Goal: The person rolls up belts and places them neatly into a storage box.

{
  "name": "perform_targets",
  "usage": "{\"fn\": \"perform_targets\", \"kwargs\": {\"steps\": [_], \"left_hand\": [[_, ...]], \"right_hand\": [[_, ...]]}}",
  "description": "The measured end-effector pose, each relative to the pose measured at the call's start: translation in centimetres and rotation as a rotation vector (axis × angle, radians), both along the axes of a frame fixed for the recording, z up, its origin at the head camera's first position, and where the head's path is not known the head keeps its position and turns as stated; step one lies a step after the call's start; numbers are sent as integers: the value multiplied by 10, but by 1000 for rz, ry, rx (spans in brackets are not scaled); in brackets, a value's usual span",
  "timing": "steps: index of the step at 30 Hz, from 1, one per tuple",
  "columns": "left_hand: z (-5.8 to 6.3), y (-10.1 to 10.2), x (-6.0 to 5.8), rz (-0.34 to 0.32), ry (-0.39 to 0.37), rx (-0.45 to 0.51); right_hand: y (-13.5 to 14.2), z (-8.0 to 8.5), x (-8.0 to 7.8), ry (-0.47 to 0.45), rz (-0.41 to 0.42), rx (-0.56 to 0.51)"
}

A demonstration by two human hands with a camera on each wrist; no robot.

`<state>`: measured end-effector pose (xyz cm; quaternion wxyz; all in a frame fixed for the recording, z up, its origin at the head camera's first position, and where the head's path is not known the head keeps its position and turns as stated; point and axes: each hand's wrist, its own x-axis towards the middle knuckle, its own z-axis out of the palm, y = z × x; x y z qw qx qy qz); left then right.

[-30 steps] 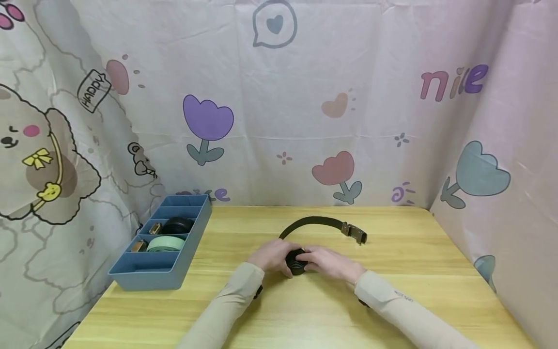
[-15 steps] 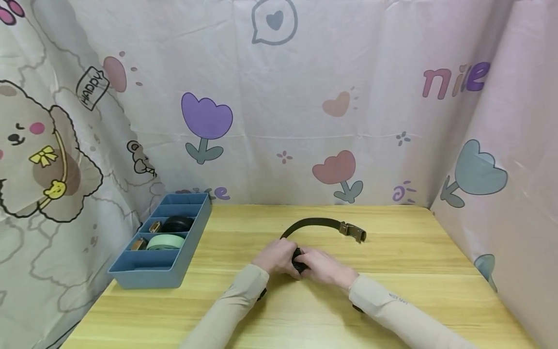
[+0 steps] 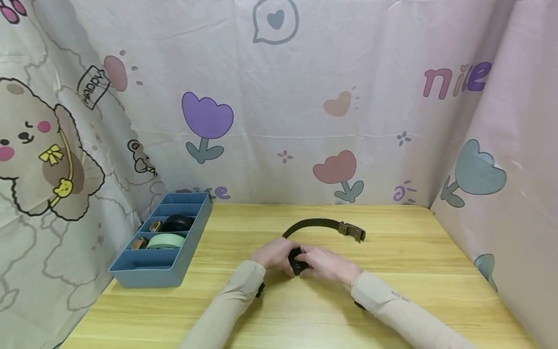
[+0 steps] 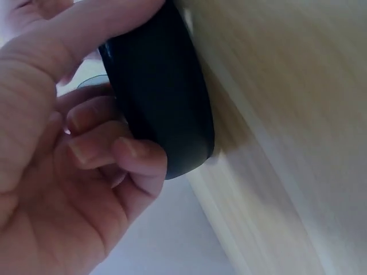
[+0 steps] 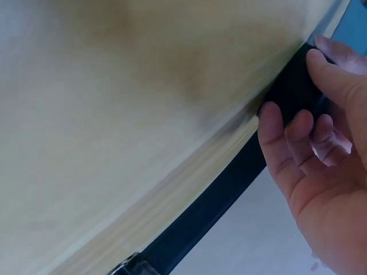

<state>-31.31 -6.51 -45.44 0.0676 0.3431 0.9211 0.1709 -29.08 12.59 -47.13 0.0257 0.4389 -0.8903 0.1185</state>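
Note:
A dark belt lies partly rolled into a coil (image 3: 298,262) at the middle of the table. Its loose strap (image 3: 311,223) curves away behind the hands and ends in a bronze-toned metal buckle (image 3: 352,231). From the left side, my left hand (image 3: 274,255) grips the coil, thumb and curled fingers against its outer wrap in the left wrist view. Opposite it, my right hand (image 3: 328,264) holds the coil too, its index finger over the spiral face. In the right wrist view, thumb and fingers (image 5: 270,123) pinch the rolled part, which stands on edge.
At the table's left, a blue divided tray (image 3: 174,269) holds a black rolled belt (image 3: 178,223) and a mint green rolled belt (image 3: 165,241), each with a metal buckle, in separate compartments. Printed curtains (image 3: 270,97) enclose the table (image 3: 414,291) at the back and sides.
Both hands have stayed on the coil, drawing together half a second ago and then easing slightly left again. The coil's face has tilted and turned, and the buckle end has shifted slightly left.

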Motion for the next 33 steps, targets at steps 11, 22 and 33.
{"fn": "perform_targets", "kwargs": {"steps": [11,22,33], "left_hand": [[1,1,7,34,74,-58],[5,-4,8,-27,13,-70],[0,-5,6,32,15,12]], "right_hand": [[-3,2,1,33,14,-30],[1,5,-6,-65,52,-31],[-10,6,0,21,2,19]]}}
